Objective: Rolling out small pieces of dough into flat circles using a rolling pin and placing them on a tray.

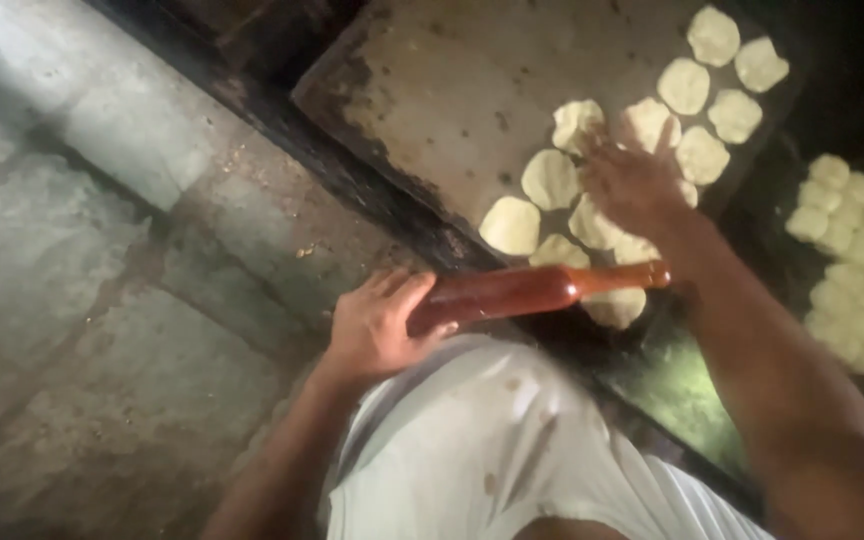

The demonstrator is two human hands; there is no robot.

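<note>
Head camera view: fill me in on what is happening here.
A person in a white garment works at a large, worn flat board covered with pale, flattened round dough discs. The left hand grips one end of a reddish-brown wooden rolling pin, held off the board near the body. The right hand reaches over the discs with fingers spread, on or just above them. A heap of small pale dough balls sits further right.
</note>
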